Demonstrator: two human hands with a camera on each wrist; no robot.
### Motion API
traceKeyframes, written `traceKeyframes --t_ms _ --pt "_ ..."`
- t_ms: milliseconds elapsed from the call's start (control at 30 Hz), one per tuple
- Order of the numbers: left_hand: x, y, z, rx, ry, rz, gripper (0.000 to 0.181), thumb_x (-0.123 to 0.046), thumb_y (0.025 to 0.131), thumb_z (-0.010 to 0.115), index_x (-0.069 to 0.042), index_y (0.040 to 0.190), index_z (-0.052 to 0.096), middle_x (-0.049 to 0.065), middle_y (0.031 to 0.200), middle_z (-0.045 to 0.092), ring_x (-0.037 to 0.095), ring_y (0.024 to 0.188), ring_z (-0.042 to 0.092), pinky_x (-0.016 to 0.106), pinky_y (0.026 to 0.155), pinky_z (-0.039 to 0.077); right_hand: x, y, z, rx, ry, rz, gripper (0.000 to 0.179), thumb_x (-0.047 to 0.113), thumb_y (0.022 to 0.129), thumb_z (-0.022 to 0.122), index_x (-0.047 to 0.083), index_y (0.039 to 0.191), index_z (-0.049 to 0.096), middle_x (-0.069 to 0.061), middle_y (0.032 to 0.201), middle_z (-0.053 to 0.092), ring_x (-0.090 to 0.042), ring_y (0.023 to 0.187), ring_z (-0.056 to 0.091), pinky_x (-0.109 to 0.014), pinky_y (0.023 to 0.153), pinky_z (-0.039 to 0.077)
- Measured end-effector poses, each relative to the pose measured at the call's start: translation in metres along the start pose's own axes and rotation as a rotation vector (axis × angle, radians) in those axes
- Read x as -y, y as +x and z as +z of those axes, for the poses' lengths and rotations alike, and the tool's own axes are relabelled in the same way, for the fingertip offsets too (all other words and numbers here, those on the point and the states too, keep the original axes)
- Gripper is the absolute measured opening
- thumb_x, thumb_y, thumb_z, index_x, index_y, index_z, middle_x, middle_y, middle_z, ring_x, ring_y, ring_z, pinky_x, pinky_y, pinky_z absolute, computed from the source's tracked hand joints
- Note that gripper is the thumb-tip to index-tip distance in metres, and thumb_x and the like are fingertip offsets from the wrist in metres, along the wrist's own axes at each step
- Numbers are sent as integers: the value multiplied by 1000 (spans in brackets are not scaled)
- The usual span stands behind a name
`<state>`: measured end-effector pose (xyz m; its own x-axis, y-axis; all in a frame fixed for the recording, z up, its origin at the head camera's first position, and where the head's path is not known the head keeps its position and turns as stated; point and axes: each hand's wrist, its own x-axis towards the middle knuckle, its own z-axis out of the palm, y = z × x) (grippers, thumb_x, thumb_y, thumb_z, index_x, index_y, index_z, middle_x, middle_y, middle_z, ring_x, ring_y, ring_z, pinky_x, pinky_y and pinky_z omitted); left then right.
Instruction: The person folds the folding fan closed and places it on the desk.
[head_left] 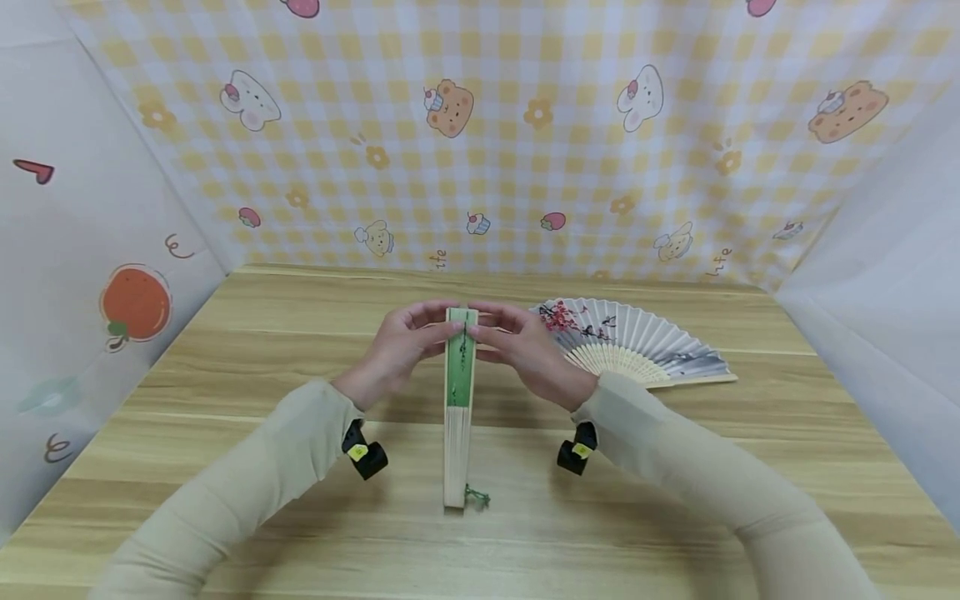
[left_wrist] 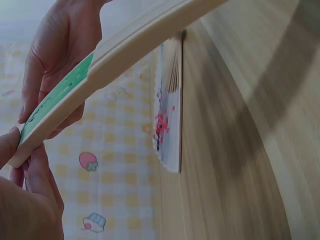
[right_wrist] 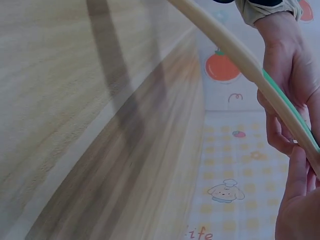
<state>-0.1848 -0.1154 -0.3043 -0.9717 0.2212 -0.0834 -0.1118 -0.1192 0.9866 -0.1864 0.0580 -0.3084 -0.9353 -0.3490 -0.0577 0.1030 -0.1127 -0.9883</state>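
Note:
A folded green hand fan [head_left: 461, 367] with pale ribs runs lengthwise toward me in the middle of the head view. My left hand [head_left: 405, 340] pinches its far end from the left, thumb on the green edge. From the right, my right hand [head_left: 528, 346] grips the same end, thumb close to the other. In the left wrist view the folded fan [left_wrist: 60, 102] slants up from the fingers, above the table. A green tassel [head_left: 477, 497] hangs at its near end. Behind my right hand lies a spread white fan [head_left: 622, 333] with red blossoms.
The wooden table [head_left: 300, 500] reaches back to a yellow checked cloth [head_left: 487, 167] with cartoon prints. White cloth walls [head_left: 60, 250] close off both sides. A small black camera [head_left: 365, 450] is strapped at each wrist.

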Motion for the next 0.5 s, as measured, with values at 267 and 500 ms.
traceKeyframes --t_ms 267,500 --pt "1 6 -20 -51 40 12 42 -9 83 62 0 122 49 -1 97 58 10 86 57 29 80 49 -8 23 17 -29 25 -18 36 4 85 58 5 120 52 -13 105 52 -18 89 56 -33 77 50" --pt "2 15 -37 -76 56 -26 46 -10 83 62 -1 125 47 1 104 56 9 87 57 26 81 48 -15 42 28 -46 38 9 34 2 84 58 4 118 55 -11 101 54 -16 82 58 -32 74 52"
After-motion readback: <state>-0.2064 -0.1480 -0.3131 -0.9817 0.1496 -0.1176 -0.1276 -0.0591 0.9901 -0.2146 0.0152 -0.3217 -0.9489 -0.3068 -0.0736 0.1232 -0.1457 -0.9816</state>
